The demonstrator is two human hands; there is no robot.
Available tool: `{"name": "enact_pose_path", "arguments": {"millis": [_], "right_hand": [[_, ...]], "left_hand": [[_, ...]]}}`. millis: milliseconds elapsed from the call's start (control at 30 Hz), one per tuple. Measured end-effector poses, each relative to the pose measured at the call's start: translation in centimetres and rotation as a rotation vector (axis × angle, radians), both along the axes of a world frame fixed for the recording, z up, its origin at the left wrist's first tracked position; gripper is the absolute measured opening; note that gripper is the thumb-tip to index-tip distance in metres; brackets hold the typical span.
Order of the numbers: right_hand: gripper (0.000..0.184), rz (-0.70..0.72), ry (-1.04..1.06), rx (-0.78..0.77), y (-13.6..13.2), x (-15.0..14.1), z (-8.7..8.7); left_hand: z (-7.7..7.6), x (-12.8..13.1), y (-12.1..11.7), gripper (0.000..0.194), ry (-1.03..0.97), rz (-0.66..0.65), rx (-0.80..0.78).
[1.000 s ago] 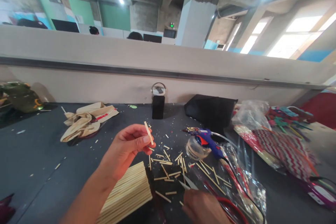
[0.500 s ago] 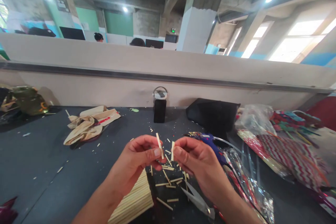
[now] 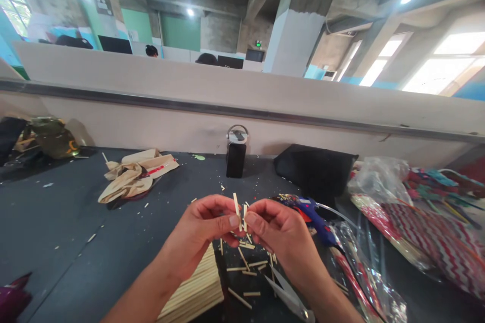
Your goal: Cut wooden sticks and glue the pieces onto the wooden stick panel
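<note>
Between thumb and fingers, my left hand pinches a short pale wooden stick that points upward. Facing it, my right hand holds a shorter stick piece, also upright. The two pieces are close side by side; whether they touch I cannot tell. Below the hands, several cut stick pieces lie scattered on the dark table. A panel of pale sticks laid side by side sits under my left forearm. Scissors lie partly open beneath my right wrist.
A blue glue gun lies right of my right hand, near plastic-wrapped red packets. Farther back stand a dark bottle and a black pouch. Crumpled tan cloth lies to the left. A low partition closes the back.
My hands have come closer together, bringing the two stick pieces almost side by side. The whole view has shifted slightly.
</note>
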State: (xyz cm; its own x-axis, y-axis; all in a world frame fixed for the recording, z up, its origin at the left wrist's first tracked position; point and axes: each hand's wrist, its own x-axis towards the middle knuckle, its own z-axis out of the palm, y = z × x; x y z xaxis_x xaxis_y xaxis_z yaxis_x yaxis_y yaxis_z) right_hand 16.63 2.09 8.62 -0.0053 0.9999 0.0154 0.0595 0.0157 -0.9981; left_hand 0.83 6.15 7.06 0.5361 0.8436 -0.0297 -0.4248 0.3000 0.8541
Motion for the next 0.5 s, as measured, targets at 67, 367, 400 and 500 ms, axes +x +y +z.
{"name": "enact_pose_path", "arguments": {"millis": [67, 367, 400, 500], "right_hand": [[0.02, 0.006, -0.009, 0.004, 0.01, 0.01, -0.05], [0.018, 0.0, -0.052, 0.029, 0.04, 0.07, -0.12], [0.018, 0.003, -0.05, 0.031, 0.0, 0.07, -0.14], [0.018, 0.012, -0.046, 0.032, -0.09, 0.13, -0.21]], "left_hand": [[0.01, 0.01, -0.01, 0.012, 0.009, 0.001, 0.005], [0.1, 0.03, 0.08, 0.011, 0.015, 0.012, 0.005], [0.13, 0.02, 0.08, 0.011, 0.016, 0.01, 0.008], [0.2, -0.01, 0.08, 0.011, 0.028, 0.004, 0.01]]}}
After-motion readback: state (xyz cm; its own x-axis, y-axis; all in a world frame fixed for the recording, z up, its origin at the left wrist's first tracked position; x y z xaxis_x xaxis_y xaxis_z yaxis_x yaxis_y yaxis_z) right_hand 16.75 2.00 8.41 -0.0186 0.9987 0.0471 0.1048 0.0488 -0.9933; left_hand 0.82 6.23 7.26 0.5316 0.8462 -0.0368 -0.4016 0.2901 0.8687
